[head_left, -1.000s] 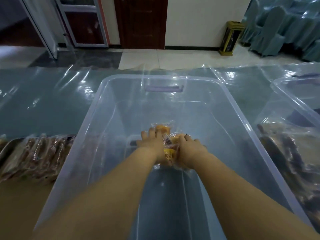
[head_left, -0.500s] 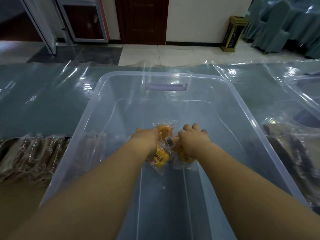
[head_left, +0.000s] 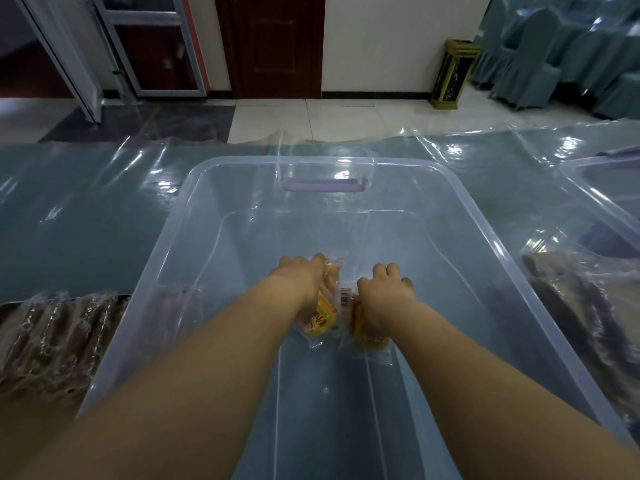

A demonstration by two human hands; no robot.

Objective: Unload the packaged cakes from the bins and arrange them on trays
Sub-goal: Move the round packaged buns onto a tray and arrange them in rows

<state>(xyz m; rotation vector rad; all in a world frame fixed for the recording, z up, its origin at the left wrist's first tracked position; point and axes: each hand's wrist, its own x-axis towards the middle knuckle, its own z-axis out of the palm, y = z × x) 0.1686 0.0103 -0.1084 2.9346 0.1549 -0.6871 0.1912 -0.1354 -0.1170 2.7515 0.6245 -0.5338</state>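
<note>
Hands are both low inside the clear bin [head_left: 166, 258] in my head view. My left hand [head_left: 301, 282] curls round a yellow packaged cake [head_left: 323, 318], and my right hand [head_left: 384, 292] grips a second cake [head_left: 367, 336] just beside it. I judge this to be the unloading step. Next I must lift both over the rim and carry them left of my hands to the tray [head_left: 10, 306] of brown wrapped cakes [head_left: 55, 341].

A dark door [head_left: 277, 46] stands in the far wall, a glass door [head_left: 152, 46] to its left and a gold-trimmed bin [head_left: 453, 74] to its right. Covered chairs [head_left: 554, 57] crowd the far right. Clear sheeting [head_left: 86, 209] covers the table.
</note>
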